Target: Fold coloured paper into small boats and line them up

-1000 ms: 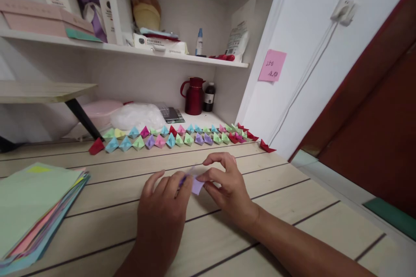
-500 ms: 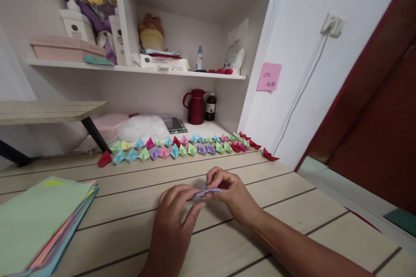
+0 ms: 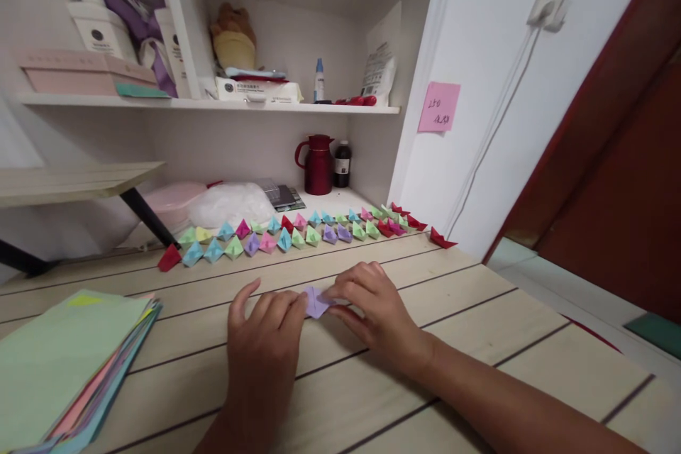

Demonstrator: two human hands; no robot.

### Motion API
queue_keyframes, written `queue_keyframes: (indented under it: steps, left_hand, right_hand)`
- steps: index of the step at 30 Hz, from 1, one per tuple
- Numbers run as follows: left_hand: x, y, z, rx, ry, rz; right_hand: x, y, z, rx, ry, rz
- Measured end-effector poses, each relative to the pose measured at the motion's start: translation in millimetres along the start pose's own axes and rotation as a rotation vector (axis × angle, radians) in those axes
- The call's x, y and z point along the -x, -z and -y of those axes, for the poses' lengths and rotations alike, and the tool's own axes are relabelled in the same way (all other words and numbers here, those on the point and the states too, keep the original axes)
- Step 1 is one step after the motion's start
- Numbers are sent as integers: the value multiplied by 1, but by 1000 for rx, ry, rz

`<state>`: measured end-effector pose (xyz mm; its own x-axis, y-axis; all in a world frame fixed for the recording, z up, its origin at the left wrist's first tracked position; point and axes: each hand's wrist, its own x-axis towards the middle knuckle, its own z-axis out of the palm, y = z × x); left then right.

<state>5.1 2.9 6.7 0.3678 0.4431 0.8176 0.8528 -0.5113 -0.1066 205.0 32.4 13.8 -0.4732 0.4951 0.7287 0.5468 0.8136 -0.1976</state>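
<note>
A small folded piece of purple paper (image 3: 316, 303) is held between my two hands, just above or on the wooden table (image 3: 457, 340); I cannot tell which. My left hand (image 3: 266, 333) pinches its left corner between thumb and fingers, with the little finger lifted away. On the opposite side, my right hand (image 3: 372, 308) grips the right corner, thumb below and fingers above. The paper's face looks diamond-shaped with a crease down the middle. Beyond the hands, two rows of folded paper boats (image 3: 284, 239) in many colours stand along the table's back.
A stack of coloured paper (image 3: 69, 362) lies at the left. Behind the boats are a white plastic bag (image 3: 231, 204), a red jug (image 3: 318, 164) and a dark bottle (image 3: 342, 164). A small raised shelf (image 3: 74, 183) stands at the back left.
The purple paper has turned from edge-on to showing its diamond-shaped face. My left hand has shifted left and its thumb now meets the paper. The camera view has shifted slightly.
</note>
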Motion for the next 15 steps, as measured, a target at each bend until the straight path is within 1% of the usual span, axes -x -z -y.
queue_keyframes:
  steps: [3,6,10,13,15]
  left_hand:
    - [-1,-5,-3,9,22,49]
    - [-1,-8,-7,18,36,86]
    - [4,-9,-7,25,48,235]
    - [10,-9,-3,54,61,369]
    - [12,-8,0,96,58,431]
  right_hand:
    - [0,-7,-6,49,32,49]
    - [1,-15,-11,44,51,96]
    - [4,-23,-14,20,51,155]
    - [7,-24,-14,-16,55,213]
    - [9,-24,-14,-41,41,249]
